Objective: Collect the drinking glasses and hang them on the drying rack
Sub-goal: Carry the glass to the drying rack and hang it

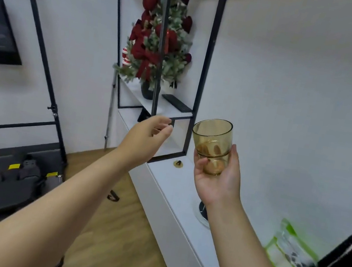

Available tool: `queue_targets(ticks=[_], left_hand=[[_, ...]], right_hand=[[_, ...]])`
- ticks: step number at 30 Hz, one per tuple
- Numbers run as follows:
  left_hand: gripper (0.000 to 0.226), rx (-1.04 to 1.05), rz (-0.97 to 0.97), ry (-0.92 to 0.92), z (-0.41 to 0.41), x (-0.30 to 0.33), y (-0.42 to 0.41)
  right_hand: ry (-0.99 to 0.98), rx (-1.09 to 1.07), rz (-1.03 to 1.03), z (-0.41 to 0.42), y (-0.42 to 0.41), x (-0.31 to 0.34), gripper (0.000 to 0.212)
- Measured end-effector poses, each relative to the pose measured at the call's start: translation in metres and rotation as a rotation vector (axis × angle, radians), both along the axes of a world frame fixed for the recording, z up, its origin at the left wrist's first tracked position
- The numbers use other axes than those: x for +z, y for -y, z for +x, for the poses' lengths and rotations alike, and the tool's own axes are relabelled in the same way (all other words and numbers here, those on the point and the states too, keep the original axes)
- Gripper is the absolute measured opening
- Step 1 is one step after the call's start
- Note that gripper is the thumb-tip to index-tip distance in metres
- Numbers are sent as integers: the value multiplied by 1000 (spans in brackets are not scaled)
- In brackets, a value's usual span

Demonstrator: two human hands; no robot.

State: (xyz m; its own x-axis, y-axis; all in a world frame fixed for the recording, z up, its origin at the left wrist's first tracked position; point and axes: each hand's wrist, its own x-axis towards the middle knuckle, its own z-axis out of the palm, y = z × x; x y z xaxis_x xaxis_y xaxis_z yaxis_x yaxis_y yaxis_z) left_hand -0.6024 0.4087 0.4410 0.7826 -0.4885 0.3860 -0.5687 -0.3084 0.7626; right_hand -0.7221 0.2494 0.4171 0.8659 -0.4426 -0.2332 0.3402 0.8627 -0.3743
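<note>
A: Right hand?
B: Raised at centre-right, palm turned toward the camera, forearm coming in from the lower right. Fingers wrapped round the lower half of 1 amber glass, thumb on its left side, fingertips showing through the tinted wall. Firm hold.

A: Glass upright?
B: Mouth up, tilted slightly left. In the air above the white cabinet top, touching nothing but the hand.

A: Left hand?
B: Stretched forward and up at centre, forearm running from the lower left. Back of the hand faces the camera, fingers curled loosely inward, thumb lying near the index finger. It holds nothing. It's in front of the lower edge of the black metal shelf frame; contact with the frame, cannot tell.

A: Hands apart?
B: Yes, a clear gap, left hand a little higher and further left.

A: Surroundings, quick.
B: Small decorated Christmas tree on the far shelf, a dark remote lying just right of its pot. Green packet on the cabinet near right. Wooden floor on the left.
</note>
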Motion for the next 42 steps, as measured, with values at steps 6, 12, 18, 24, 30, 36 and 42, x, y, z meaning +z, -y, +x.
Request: queue_targets(ticks=[6,12,18,24,30,36,42], left_hand=[[37,26,13,2,74,2,25],[39,-34,25,19,157,-1,52],[39,-221,49,23,251,-4,86],[40,-469,84,40,321,-8,130],[35,-666,38,25,335,-16,176],[35,-833,45,-12,315,-33,226],[32,-939,50,-74,284,-82,270]], right_hand=[[21,7,-3,83,24,5,58],[51,-41,-24,155,34,3,58],[49,-228,8,220,43,1,57],[69,-457,30,268,43,-3,53],[47,-634,-3,280,50,-13,56],[-28,-798,-26,259,77,-30,61],[-97,-894,-29,238,112,-67,61]])
